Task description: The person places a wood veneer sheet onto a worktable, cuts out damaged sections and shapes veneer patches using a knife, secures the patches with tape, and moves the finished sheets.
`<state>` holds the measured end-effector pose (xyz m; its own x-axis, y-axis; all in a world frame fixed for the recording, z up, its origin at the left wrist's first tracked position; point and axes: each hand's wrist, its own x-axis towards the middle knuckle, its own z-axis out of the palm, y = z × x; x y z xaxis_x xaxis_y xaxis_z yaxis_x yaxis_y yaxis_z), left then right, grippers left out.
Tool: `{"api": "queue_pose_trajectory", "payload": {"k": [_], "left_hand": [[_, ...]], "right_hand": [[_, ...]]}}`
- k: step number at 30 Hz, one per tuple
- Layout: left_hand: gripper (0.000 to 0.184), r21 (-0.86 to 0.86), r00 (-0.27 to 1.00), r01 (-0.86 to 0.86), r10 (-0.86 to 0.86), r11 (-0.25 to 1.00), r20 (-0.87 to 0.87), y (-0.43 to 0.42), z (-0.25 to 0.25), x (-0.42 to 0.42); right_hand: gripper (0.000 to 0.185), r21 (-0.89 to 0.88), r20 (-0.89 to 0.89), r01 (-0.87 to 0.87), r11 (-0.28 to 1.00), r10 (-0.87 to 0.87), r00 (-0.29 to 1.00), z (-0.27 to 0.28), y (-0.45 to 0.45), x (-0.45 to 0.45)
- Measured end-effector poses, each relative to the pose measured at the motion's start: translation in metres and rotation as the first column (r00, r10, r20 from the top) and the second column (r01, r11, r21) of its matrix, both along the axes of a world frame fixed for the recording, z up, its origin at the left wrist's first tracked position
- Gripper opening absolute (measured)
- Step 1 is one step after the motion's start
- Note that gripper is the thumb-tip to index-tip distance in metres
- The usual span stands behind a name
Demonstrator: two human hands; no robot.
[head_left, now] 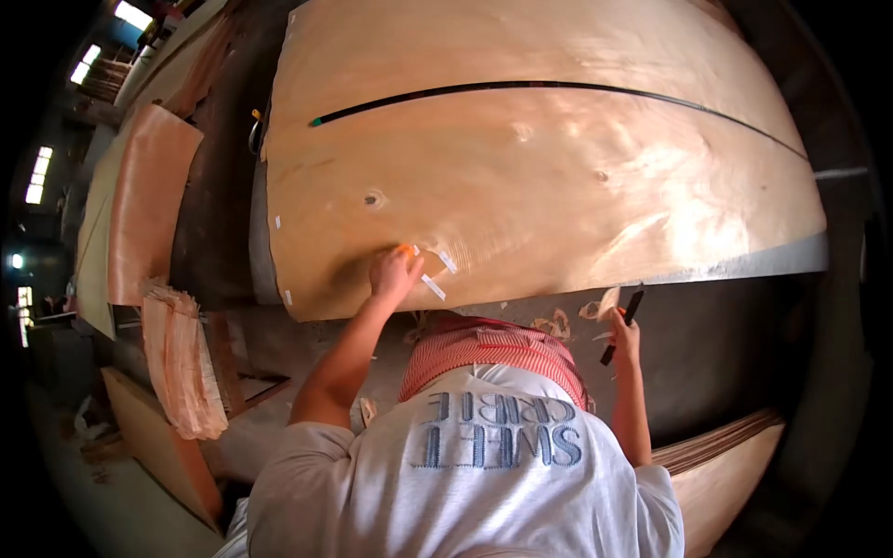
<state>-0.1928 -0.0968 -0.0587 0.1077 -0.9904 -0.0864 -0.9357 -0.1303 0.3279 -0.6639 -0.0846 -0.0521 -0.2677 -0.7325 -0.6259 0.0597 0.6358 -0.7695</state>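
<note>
Veneer sheet (539, 195) lies toward twelve o'clock; the black rod (465, 89) across it might roll if jogged. The left hand (394, 277) sits at nine, grip unclear; the right hand (626, 338), near four, clutches a black tool (634, 306) whose careless swing could split the edge. White strips (433, 286) near the orange item (406, 250) could lift if rubbed.

Veneer sheet (539, 186) lies before the person (502, 465). Long rod (465, 88) lies across its far part. Tape strips (433, 286) lie on it, right of the left hand (395, 274). Veneer bundle (181, 363) sits left; sheet stack (726, 474) lies right.
</note>
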Motion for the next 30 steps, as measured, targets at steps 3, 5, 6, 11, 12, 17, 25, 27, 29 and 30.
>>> {"api": "queue_pose_trajectory", "payload": {"k": [3,5,6,11,12,17,25,27,29,30], "left_hand": [[0.040,-0.058,0.973,-0.229,0.229,0.972,-0.014,-0.035,0.006,0.044],[0.037,-0.160,0.968,-0.219,0.235,0.962,0.085,-0.060,-0.005,0.077],[0.036,-0.294,0.972,-0.161,0.204,0.942,0.120,-0.070,-0.019,0.092],[0.030,-0.405,0.987,0.027,0.040,0.914,0.158,-0.086,-0.029,0.123],[0.029,-0.411,0.991,0.041,0.015,0.911,0.132,-0.086,-0.031,0.130],[0.024,-0.505,0.988,0.141,-0.151,0.852,0.022,-0.090,-0.040,0.148],[0.027,-0.479,0.993,0.115,-0.102,0.870,0.052,-0.089,-0.023,0.146],[0.027,-0.442,0.995,0.103,-0.091,0.891,0.048,-0.089,-0.026,0.146],[0.022,-0.460,0.997,0.065,-0.074,0.885,-0.001,-0.089,-0.033,0.145],[0.022,-0.476,0.997,0.061,-0.075,0.877,-0.009,-0.089,-0.032,0.145]], "right_hand": [[0.018,-0.006,0.039,-0.113,0.994,0.113,0.993,0.029,-0.014,0.063],[0.018,0.001,0.075,-0.230,0.973,0.229,0.971,0.039,-0.022,0.097],[0.017,0.032,0.064,-0.271,0.962,0.268,0.961,0.051,-0.028,0.120],[0.010,0.032,0.112,-0.370,0.929,0.364,0.924,0.070,-0.046,0.202],[0.012,0.045,0.119,-0.363,0.931,0.356,0.927,0.074,-0.049,0.217],[0.013,0.027,0.145,-0.437,0.899,0.429,0.892,0.082,-0.064,0.277],[0.018,-0.033,-0.010,-0.641,0.767,0.641,0.767,0.070,-0.123,0.329],[0.018,-0.053,-0.071,-0.708,0.705,0.704,0.707,0.067,-0.139,0.339],[0.018,-0.064,-0.087,-0.750,0.658,0.745,0.661,0.060,-0.152,0.348],[0.019,-0.059,-0.101,-0.771,0.634,0.765,0.637,0.059,-0.157,0.353]]}}
